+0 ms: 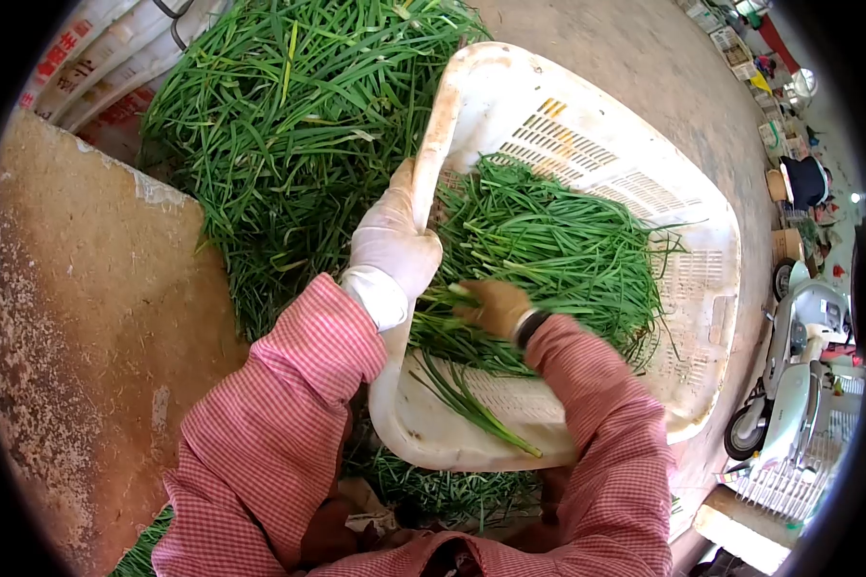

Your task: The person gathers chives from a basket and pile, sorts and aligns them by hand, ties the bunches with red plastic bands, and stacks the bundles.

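My left hand (394, 245), in a white glove, is closed around the near-left rim of a white plastic basket (467, 82). Inside the basket lies a thick heap of long green chives (558, 236), with a small loose bunch (476, 409) apart from it near the front wall. My right hand (496, 308), in a tan glove with a dark band at the wrist, is slightly blurred over the heap. Its fingers are closed on pale chive ends at the heap's left side. The basket is tilted, and its slotted walls show at the back and right.
A large pile of chives (298, 125) rises left of the basket, beside a worn board (96, 317). White sacks with red print (106, 72) stand at the upper left. A scooter (799, 356) is parked at the far right, near boxes along the wall. More greens lie below my arms.
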`<state>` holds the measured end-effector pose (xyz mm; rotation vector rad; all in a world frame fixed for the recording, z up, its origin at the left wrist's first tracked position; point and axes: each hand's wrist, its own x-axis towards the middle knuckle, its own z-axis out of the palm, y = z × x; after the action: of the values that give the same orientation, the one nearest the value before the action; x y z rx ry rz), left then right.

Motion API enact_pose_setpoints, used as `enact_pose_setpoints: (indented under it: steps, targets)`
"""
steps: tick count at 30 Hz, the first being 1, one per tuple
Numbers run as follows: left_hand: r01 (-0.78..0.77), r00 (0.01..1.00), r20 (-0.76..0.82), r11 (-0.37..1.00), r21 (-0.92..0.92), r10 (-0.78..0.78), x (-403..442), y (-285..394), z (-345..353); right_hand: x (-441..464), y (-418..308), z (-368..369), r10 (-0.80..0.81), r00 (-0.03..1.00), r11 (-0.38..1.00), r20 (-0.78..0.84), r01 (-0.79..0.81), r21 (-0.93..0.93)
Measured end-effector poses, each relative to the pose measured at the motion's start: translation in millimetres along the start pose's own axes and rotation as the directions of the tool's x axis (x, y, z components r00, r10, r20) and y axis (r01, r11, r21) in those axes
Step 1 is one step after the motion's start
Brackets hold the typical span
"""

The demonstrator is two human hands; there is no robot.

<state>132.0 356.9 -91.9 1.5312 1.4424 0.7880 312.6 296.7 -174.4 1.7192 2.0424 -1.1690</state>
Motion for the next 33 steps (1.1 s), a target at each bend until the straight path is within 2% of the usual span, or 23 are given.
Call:
enact_pose_setpoints:
  steps: [2, 4, 5, 7, 9, 10, 12, 14, 15, 17, 18, 19, 20, 22, 23, 24, 26, 27, 28, 30, 32, 33]
  targets:
    - [0.035, 0.999, -0.001, 0.999, 0.003, -0.035, -1, 1, 0, 13, -25, 42, 0.051, 0.99, 0.962, -0.13, -0.084, -0.261]
    - [-0.049, 0.998, -0.028, 0.998, -0.046, 0.048, -1, -3, 1, 29, -47, 65, 0.128, 0.99, 0.878, -0.065, -0.143, -0.457]
    - [0.008, 1.0, 0.002, 0.999, -0.052, -0.008, -2, 0, 0, 38, -48, 83, 0.124, 0.989, 0.869, -0.075, -0.145, -0.474]
    - [0.019, 1.0, 0.026, 0.998, -0.06, -0.018, -1, 3, -2, 67, -36, 114, 0.114, 0.99, 0.838, -0.077, -0.138, -0.529]
    - [0.028, 0.999, 0.048, 0.996, -0.079, -0.024, -3, 8, -4, 80, -22, 137, 0.038, 0.974, 0.784, -0.222, -0.167, -0.598]
    - [0.035, 0.998, 0.059, 0.998, -0.049, -0.032, -3, 11, -6, 77, -16, 145, 0.039, 0.974, 0.782, -0.223, -0.169, -0.6]
    - [0.038, 0.997, 0.063, 0.999, -0.018, -0.037, -1, 11, -7, 55, -28, 122, 0.084, 0.996, 0.895, -0.009, -0.079, -0.438]
    - [-0.03, 1.0, 0.003, 0.999, -0.022, 0.03, 0, 1, -2, 26, -39, 80, 0.076, 0.986, 0.92, 0.151, -0.011, -0.392]
    - [-0.092, 0.995, -0.036, 0.996, 0.007, 0.093, 1, -7, 2, 7, -40, 62, 0.041, 0.988, 0.939, 0.152, 0.014, -0.343]
    - [-0.035, 0.999, 0.008, 0.999, -0.009, 0.035, 1, 1, -3, -27, -33, 35, 0.014, 0.987, 0.954, 0.161, 0.035, -0.299]
    - [0.008, 0.999, 0.05, 1.0, -0.022, -0.007, 1, 5, -5, -44, -28, 24, -0.111, 0.984, 0.932, 0.138, 0.151, -0.329]
    - [-0.028, 1.0, 0.0, 1.0, -0.002, 0.028, 2, -2, 0, -56, -22, 18, -0.235, 0.965, 0.894, 0.118, 0.262, -0.364]
    - [-0.027, 1.0, -0.001, 1.0, -0.011, 0.027, 2, -2, 0, -61, -14, 17, -0.229, 0.966, 0.893, 0.122, 0.258, -0.369]
    - [0.003, 1.0, -0.003, 1.0, -0.015, -0.003, 1, 0, 0, -64, 2, 25, -0.302, 0.939, 0.91, 0.166, 0.335, -0.243]
    - [0.026, 0.999, 0.023, 1.0, -0.004, -0.026, 1, 3, -3, -58, 12, 34, -0.346, 0.917, 0.92, 0.197, 0.373, -0.119]
    - [0.025, 0.999, 0.027, 1.0, -0.002, -0.025, 1, 1, -3, -52, 20, 44, -0.346, 0.918, 0.921, 0.195, 0.371, -0.116]
    - [0.006, 1.0, 0.013, 1.0, 0.02, -0.006, 2, 0, -2, -34, 23, 59, -0.259, 0.905, 0.95, 0.337, 0.175, 0.26]
    - [0.025, 0.999, 0.026, 1.0, 0.018, -0.025, 1, 2, -3, -23, 10, 47, -0.193, 0.862, 0.978, 0.469, 0.133, 0.159]
    - [0.019, 0.999, 0.029, 0.999, 0.026, -0.019, 0, 5, -4, -17, 9, 45, -0.198, 0.865, 0.977, 0.462, 0.136, 0.165]
    - [-0.017, 0.999, 0.033, 0.996, -0.087, 0.02, -2, 8, -5, -6, 18, 53, -0.31, 0.85, 0.934, 0.426, 0.187, 0.306]
    - [-0.007, 1.0, 0.03, 0.999, -0.047, 0.008, -1, 7, -4, 4, 23, 62, -0.427, 0.841, 0.863, 0.332, 0.27, 0.427]
    - [-0.019, 0.999, 0.028, 0.997, -0.08, 0.021, 0, 6, -3, 13, 18, 63, -0.269, 0.744, 0.958, 0.611, 0.139, 0.252]
